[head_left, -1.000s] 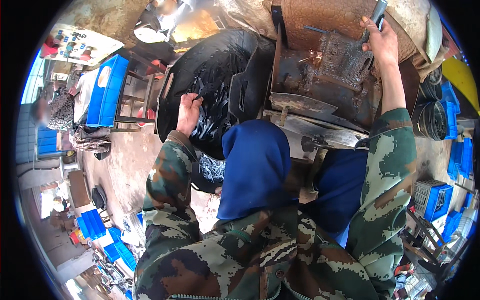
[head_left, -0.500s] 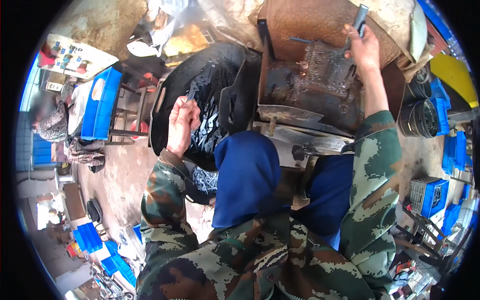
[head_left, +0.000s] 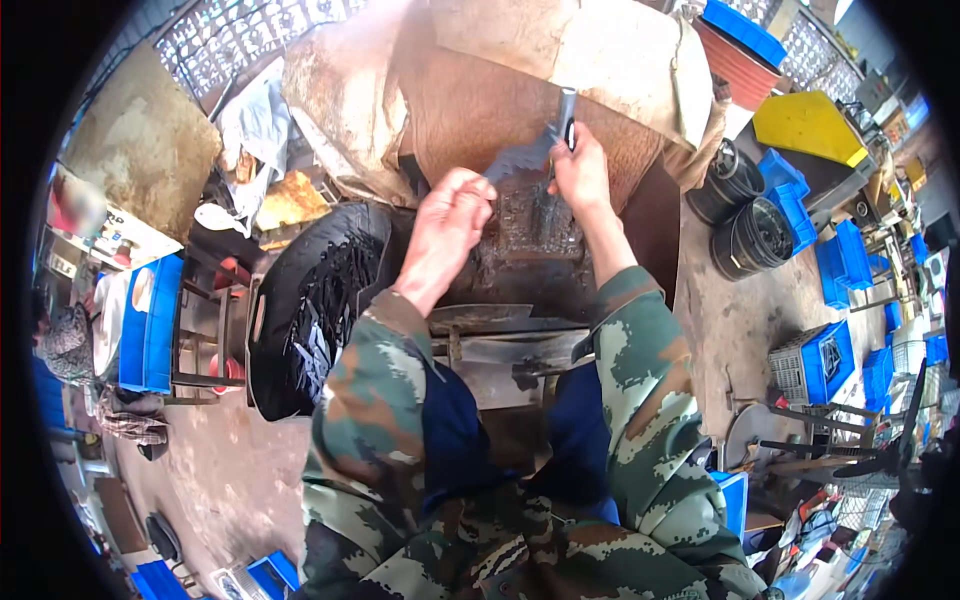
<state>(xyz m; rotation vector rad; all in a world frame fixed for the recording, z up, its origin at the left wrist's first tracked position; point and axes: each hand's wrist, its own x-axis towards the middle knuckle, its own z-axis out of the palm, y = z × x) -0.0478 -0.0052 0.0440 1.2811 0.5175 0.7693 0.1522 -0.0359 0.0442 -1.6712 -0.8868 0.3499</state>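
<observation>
My left hand is closed over the left side of a wet, dark metal block. Whatever its fingers may pinch cannot be made out. My right hand grips a grey round-bar tool, whose upper end sticks out above the fist; its lower part runs down by the block's right side. A flat grey metal piece shows between the two hands at the far edge of the block. To the left stands a black plastic tub holding many thin grey metal parts.
Brown sheeting hangs behind the block. A metal ledge crosses in front, above my knees. Black buckets and blue crates stand right. Left are a wooden frame and a blue bin, with a person beside it.
My left hand has moved from over the tub, where it held a thin grey metal part, to the block. The right hand brought the bar tool nearer the left. The view has shifted.
</observation>
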